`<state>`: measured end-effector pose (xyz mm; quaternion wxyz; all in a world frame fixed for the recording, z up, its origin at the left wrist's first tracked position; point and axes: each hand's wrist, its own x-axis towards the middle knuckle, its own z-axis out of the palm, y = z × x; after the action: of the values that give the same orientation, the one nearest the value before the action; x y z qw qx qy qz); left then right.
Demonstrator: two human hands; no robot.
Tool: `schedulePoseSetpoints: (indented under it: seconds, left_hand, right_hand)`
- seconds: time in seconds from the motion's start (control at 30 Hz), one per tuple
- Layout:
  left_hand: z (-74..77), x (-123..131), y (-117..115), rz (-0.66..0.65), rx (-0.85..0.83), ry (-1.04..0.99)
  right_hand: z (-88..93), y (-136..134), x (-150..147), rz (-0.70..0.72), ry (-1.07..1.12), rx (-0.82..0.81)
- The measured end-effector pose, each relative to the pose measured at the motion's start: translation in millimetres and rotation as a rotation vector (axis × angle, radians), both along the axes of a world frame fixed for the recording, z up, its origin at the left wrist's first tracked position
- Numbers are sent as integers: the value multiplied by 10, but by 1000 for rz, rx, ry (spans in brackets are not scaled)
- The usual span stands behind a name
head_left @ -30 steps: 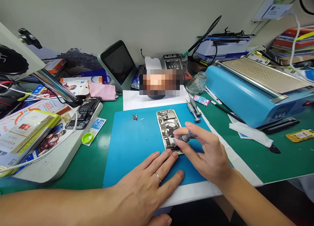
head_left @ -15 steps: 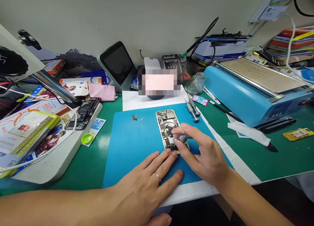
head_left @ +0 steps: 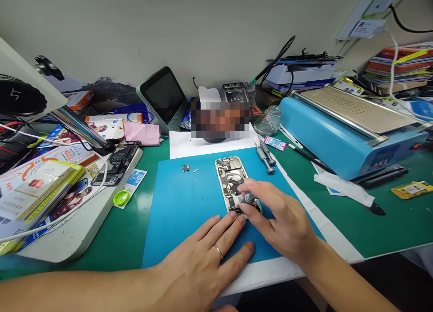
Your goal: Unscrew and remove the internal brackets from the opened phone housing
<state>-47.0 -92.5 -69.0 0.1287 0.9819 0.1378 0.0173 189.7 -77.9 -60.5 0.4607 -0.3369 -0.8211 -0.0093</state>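
Note:
An opened phone [head_left: 232, 176] with its inner parts bare lies on a blue mat [head_left: 179, 213]. My left hand [head_left: 206, 253] rests flat with fingers stretched out, its fingertips at the phone's near edge; a ring is on one finger. My right hand [head_left: 284, 217] pinches a small grey screwdriver [head_left: 249, 198] over the lower part of the phone. The driver's tip is hidden by the fingers. Left of the phone, a small dark component [head_left: 186, 167] and a tiny pale piece [head_left: 195, 170] lie on the mat.
Two more screwdrivers [head_left: 264, 156] lie right of the phone. A blue heating-plate machine [head_left: 324, 136] stands at the right, near a glass jar [head_left: 269, 120]. At the left, a microscope stand's base [head_left: 88, 226] carries boxes and another opened phone [head_left: 117, 163].
The view has shifted slightly, so the scene sits a little lower. My right hand still grips the screwdriver over the phone, and my left hand stays at its edge.

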Motion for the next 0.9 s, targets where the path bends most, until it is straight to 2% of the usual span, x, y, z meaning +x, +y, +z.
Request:
schedulePoseSetpoints:
  seconds: [0.27,0.53,0.73,0.9]
  left_hand:
    - [20,5,-7,7,18,15]
    - [41,10,-15,15,-3,19]
    - [66,11,-2,10,-38,11]
    - [78,16,10,10,-33,28]
  right_hand:
    - [23,-15,-12,-97,-13,19]
    - [-64,-24,9,-64,68,-8]
    - [-36,-5,18,-44,33,-32]
    - [-27,-23,13,-80,64,-16]
